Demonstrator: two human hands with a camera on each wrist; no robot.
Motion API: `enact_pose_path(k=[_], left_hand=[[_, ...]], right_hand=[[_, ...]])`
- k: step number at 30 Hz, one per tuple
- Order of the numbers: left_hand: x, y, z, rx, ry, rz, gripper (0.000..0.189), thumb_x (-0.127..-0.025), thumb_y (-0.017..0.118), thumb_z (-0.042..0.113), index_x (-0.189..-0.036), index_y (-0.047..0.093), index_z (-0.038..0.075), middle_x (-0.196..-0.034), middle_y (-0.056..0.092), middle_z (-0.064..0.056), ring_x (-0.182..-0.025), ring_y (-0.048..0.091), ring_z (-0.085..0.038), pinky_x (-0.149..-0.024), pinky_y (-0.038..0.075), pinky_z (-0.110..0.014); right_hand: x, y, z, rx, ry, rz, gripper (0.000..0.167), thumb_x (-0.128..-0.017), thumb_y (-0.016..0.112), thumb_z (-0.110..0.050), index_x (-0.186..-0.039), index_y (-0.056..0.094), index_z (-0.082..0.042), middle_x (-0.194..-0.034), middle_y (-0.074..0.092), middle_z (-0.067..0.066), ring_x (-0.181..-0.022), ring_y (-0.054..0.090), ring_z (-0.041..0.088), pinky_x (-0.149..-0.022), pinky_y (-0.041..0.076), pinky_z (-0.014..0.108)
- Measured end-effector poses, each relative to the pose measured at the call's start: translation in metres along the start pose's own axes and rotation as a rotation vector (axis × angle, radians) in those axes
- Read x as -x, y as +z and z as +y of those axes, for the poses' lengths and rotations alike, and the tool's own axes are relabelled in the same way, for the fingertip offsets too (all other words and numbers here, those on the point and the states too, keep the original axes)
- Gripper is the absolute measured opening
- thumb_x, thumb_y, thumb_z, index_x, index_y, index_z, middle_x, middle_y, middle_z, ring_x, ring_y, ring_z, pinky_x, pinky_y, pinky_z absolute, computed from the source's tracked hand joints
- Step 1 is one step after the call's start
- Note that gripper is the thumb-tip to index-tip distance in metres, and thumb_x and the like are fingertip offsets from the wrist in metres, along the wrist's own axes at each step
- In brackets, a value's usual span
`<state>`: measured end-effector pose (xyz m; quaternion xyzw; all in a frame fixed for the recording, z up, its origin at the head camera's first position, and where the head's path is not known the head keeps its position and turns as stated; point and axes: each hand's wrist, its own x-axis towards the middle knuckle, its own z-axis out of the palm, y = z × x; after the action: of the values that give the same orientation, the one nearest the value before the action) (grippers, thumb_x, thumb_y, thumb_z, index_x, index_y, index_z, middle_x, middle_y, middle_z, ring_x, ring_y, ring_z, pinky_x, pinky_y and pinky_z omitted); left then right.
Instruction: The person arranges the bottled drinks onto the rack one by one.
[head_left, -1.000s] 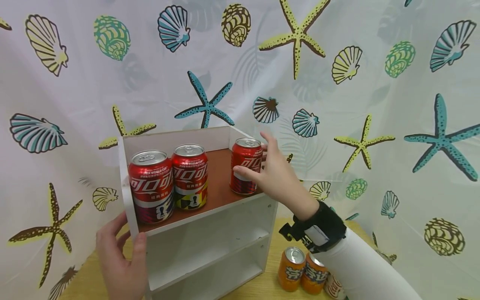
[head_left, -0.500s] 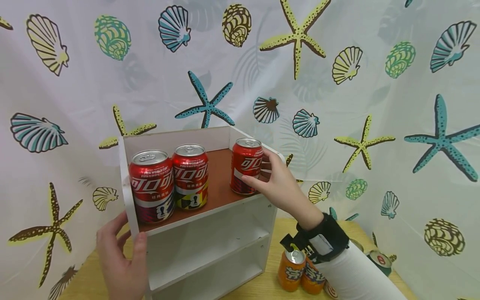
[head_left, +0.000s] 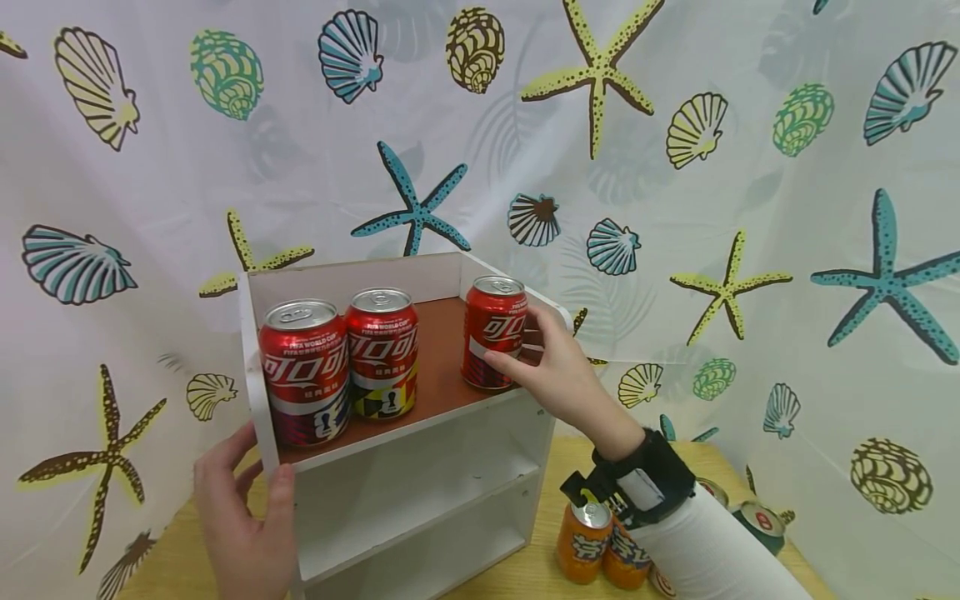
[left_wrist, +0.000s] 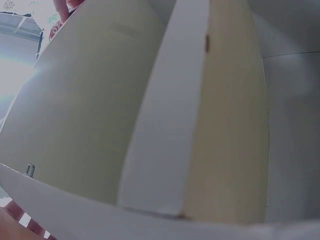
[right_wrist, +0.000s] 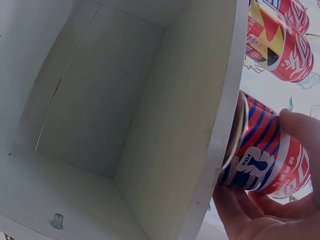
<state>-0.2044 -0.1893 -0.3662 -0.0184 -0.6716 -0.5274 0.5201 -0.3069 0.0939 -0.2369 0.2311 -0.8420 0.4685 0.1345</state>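
Note:
A red Coca-Cola can (head_left: 491, 333) stands upright at the right end of the red-brown top of a white shelf unit (head_left: 420, 492). My right hand (head_left: 562, 367) grips it from the right, thumb across its front and fingers behind; the right wrist view shows the can's (right_wrist: 260, 150) lower rim at the board's front edge. Two more Coca-Cola cans, a left one (head_left: 306, 375) and a middle one (head_left: 382, 354), stand side by side at the left end. My left hand (head_left: 243, 517) holds the unit's left side panel, thumb by its front edge; its other fingers are partly hidden.
Right of the unit, orange cans (head_left: 583, 542) stand on the wooden table (head_left: 555, 500), with another can partly hidden under my right sleeve. Farther right lies a dark green can (head_left: 759, 525). A curtain with shells and starfish (head_left: 675, 208) hangs behind everything.
My right hand has shifted slightly right and down around the can, its raised index finger lowering to the can's side. The can has turned slightly. My left hand has stayed put.

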Motion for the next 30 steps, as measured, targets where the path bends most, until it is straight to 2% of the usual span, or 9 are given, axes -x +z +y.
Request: enact_pose_path(k=[3, 6, 8, 13, 14, 20, 24, 29, 30], left_hand=[[0.0, 0.0, 0.001, 0.0, -0.005, -0.002, 0.051, -0.095, 0.059, 0.008, -0.145, 0.052, 0.003, -0.135, 0.046, 0.022, -0.131, 0.046, -0.01, -0.097, 0.042, -0.015], [0.001, -0.001, 0.002, 0.005, -0.03, -0.013, 0.052, -0.095, 0.058, 0.01, -0.146, 0.052, 0.008, -0.135, 0.044, 0.026, -0.132, 0.045, -0.01, -0.098, 0.042, -0.017], [0.001, 0.0, 0.002, 0.004, -0.02, -0.009, 0.051, -0.095, 0.057, 0.009, -0.146, 0.053, 0.009, -0.136, 0.046, 0.021, -0.132, 0.046, -0.011, -0.097, 0.042, -0.017], [0.001, 0.0, 0.0, 0.003, -0.029, -0.011, 0.051, -0.095, 0.057, 0.009, -0.146, 0.053, 0.012, -0.136, 0.046, 0.021, -0.132, 0.045, -0.012, -0.097, 0.042, -0.018], [0.001, -0.001, 0.0, 0.003, -0.043, -0.017, 0.052, -0.095, 0.057, 0.01, -0.147, 0.052, 0.014, -0.136, 0.044, 0.025, -0.133, 0.045, -0.011, -0.098, 0.042, -0.018], [0.001, -0.001, -0.002, 0.002, -0.037, -0.018, 0.053, -0.095, 0.057, 0.009, -0.147, 0.051, 0.008, -0.136, 0.044, 0.025, -0.133, 0.045, -0.012, -0.098, 0.042, -0.017], [0.001, 0.0, 0.0, 0.002, -0.011, -0.005, 0.051, -0.095, 0.058, 0.008, -0.146, 0.052, 0.004, -0.137, 0.049, 0.013, -0.131, 0.045, -0.011, -0.097, 0.042, -0.016], [0.0, 0.001, 0.002, 0.015, -0.014, 0.0, 0.051, -0.094, 0.058, 0.008, -0.145, 0.053, 0.01, -0.136, 0.049, 0.014, -0.131, 0.045, -0.011, -0.097, 0.042, -0.017], [0.001, 0.0, 0.002, 0.018, -0.024, -0.003, 0.052, -0.094, 0.058, 0.008, -0.146, 0.053, 0.012, -0.136, 0.047, 0.018, -0.131, 0.045, -0.011, -0.097, 0.042, -0.018]], right_hand=[[0.0, 0.001, 0.001, -0.009, -0.006, 0.004, 0.07, -0.092, 0.077, -0.021, -0.151, 0.041, -0.01, -0.141, 0.055, 0.014, -0.13, 0.059, 0.032, -0.107, 0.052, 0.048], [0.0, 0.002, 0.001, -0.017, -0.01, 0.002, 0.07, -0.092, 0.077, -0.021, -0.151, 0.041, -0.009, -0.142, 0.055, 0.014, -0.13, 0.058, 0.032, -0.107, 0.052, 0.048], [0.0, 0.003, 0.001, -0.02, -0.006, 0.005, 0.07, -0.092, 0.077, -0.021, -0.151, 0.041, -0.01, -0.142, 0.055, 0.014, -0.13, 0.057, 0.032, -0.106, 0.052, 0.047], [0.0, 0.004, 0.0, -0.026, -0.006, 0.007, 0.069, -0.093, 0.076, -0.022, -0.151, 0.041, -0.009, -0.141, 0.056, 0.013, -0.13, 0.057, 0.031, -0.106, 0.052, 0.047], [0.0, 0.004, 0.0, -0.026, -0.005, 0.007, 0.069, -0.092, 0.077, -0.022, -0.151, 0.041, -0.009, -0.141, 0.056, 0.013, -0.13, 0.057, 0.031, -0.106, 0.052, 0.047], [0.0, 0.006, -0.002, -0.024, 0.014, 0.008, 0.071, -0.092, 0.077, -0.022, -0.151, 0.041, -0.008, -0.141, 0.057, 0.014, -0.129, 0.057, 0.032, -0.107, 0.052, 0.047], [0.0, 0.008, -0.003, -0.022, 0.022, 0.012, 0.071, -0.092, 0.077, -0.023, -0.151, 0.041, -0.008, -0.14, 0.058, 0.015, -0.129, 0.057, 0.032, -0.107, 0.051, 0.047], [0.0, 0.011, -0.004, -0.029, 0.02, 0.009, 0.071, -0.092, 0.077, -0.023, -0.151, 0.041, -0.007, -0.14, 0.058, 0.015, -0.128, 0.059, 0.032, -0.108, 0.051, 0.047], [0.0, 0.011, -0.004, -0.028, 0.019, 0.01, 0.071, -0.092, 0.077, -0.023, -0.151, 0.041, -0.007, -0.139, 0.058, 0.015, -0.128, 0.059, 0.032, -0.107, 0.051, 0.047]])
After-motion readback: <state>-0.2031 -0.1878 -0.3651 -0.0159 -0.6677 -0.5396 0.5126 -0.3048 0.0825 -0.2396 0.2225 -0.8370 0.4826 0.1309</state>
